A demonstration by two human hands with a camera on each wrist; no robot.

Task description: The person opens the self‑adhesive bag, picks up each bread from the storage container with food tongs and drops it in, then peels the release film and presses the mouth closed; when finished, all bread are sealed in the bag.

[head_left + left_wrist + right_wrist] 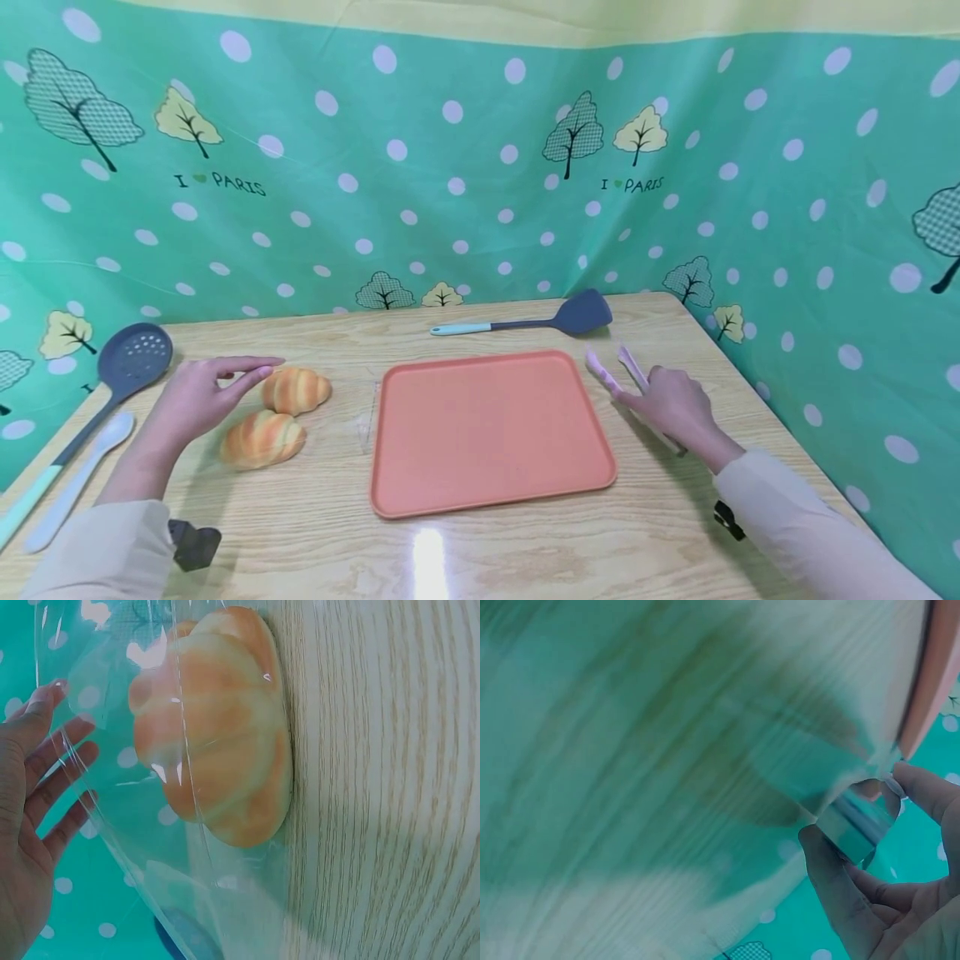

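My left hand (206,393) is raised just left of two bread rolls (295,391), thumb and forefinger together. In the left wrist view, that hand (26,817) pinches the edge of a clear plastic sheet or bag (112,787), which spreads across the rolls (217,727); whether they are inside it I cannot tell. To the right of the pink tray (491,435), my right hand (673,406) grips a pair of tongs (604,374), their two tips apart and pointing away. The right wrist view shows the fingers (919,791) around their shiny metal end (851,829).
Behind the tray lies a dark turner (583,312) with a light blue handle. At the far left are a slotted skimmer (136,358) and a pale spoon (115,429). A green dotted curtain (450,208) stands behind the table and along its right side.
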